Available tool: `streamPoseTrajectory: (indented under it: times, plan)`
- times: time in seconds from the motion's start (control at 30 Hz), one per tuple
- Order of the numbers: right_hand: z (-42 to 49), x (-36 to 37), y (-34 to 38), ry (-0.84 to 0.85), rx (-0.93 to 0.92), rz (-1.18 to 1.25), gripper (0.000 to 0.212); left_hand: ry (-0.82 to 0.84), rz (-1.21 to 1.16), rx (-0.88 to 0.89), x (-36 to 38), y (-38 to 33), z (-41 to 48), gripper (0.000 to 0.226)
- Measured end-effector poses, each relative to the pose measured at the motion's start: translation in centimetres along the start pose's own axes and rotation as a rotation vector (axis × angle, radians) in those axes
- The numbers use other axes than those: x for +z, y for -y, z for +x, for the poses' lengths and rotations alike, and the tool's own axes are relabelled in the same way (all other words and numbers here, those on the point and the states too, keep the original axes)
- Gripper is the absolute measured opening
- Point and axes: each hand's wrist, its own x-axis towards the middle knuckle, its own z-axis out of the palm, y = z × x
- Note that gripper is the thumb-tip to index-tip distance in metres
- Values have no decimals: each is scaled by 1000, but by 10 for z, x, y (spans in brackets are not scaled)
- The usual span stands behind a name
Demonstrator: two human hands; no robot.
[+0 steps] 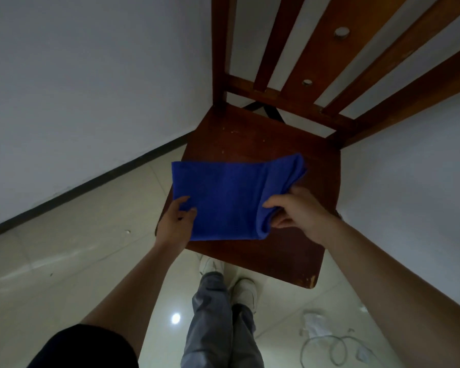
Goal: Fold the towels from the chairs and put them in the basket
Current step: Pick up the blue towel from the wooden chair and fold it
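Glossy pale tiled floor (72, 251) under me, a ceiling light's reflection (175, 318) shining by my grey trousers (210, 328) and white shoes (243, 290). White cable (327, 349) coils at lower right. White wall (91, 88) meets dark baseboard (85, 187).

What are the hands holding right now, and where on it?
Both hold the blue towel over the chair seat: the left hand pinches its near left edge, the right hand grips its folded right end.

Plain white walls (77, 88), glossy pale tiled floor (64, 261), dark skirting (91, 181).
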Motion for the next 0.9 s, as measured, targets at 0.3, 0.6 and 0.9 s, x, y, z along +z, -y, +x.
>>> streamPoseTrajectory:
  times: [0.3,0.6,0.9]
  plan:
    - [16,105,23,77,-252,-342,18,123,-411,-287,-31,-6,11,28]
    - [34,154,15,89,-331,-416,17,155,-452,-310,-43,8,21,49]
    - [41,114,-3,-169,-280,-421,10,-8,69,-24,-38,10,20,15]
